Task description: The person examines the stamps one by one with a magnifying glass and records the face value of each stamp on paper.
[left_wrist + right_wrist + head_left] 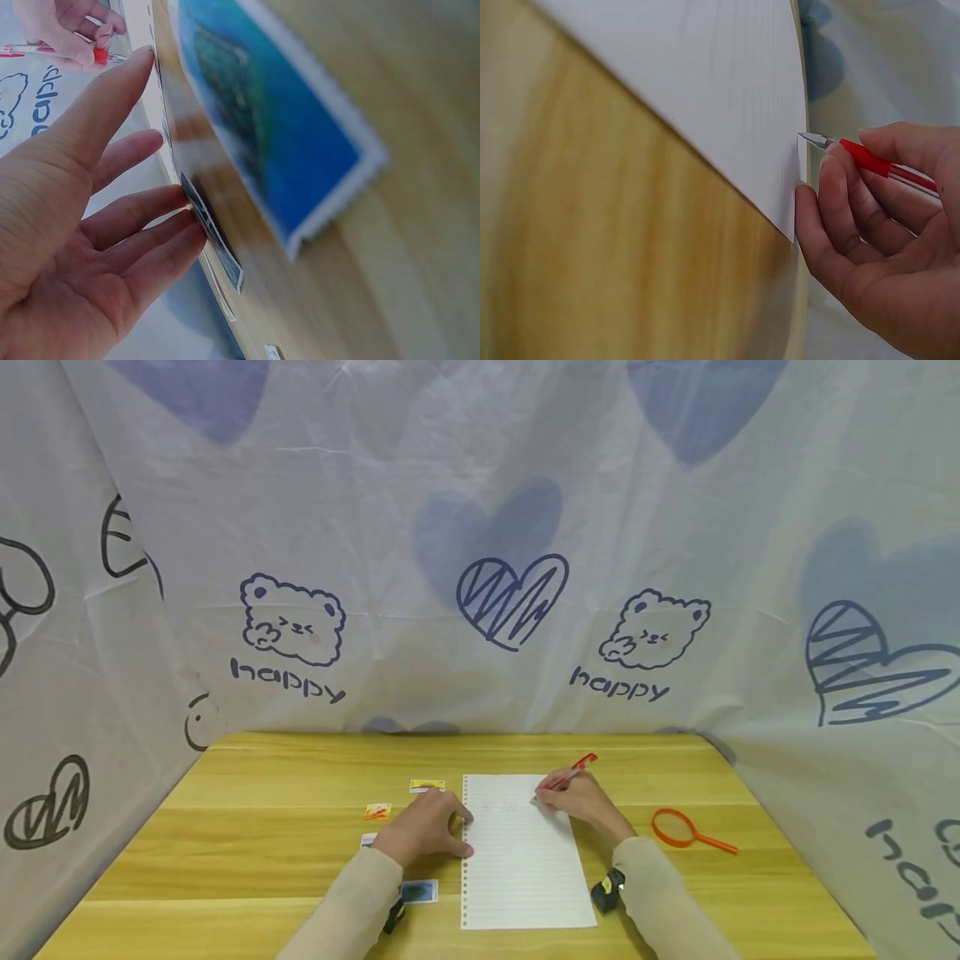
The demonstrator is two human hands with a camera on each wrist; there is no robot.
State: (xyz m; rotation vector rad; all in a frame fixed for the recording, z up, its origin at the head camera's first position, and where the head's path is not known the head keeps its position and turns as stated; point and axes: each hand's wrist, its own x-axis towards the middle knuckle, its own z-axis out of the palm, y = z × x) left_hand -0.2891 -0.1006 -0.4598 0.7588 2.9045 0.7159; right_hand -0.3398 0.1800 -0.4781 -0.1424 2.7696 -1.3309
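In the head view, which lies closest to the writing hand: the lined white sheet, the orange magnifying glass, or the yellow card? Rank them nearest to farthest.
1. Lined white paper sheet: directly under the right hand, which grips a red pen.
2. Orange magnifying glass: on the wooden table, to the hand's right.
3. Small yellow card: beyond the sheet's left edge, by the left hand.

A makeshift recording booth rather than any lived-in room: a white cloth backdrop (480, 527) printed with blue hearts, cartoon bears and the word "happy" closed in a wooden counter (262, 827) on three sides. A lined sheet (525, 868), small picture cards (419, 891) and an orange magnifying glass (686, 831) lay on it, like study props.
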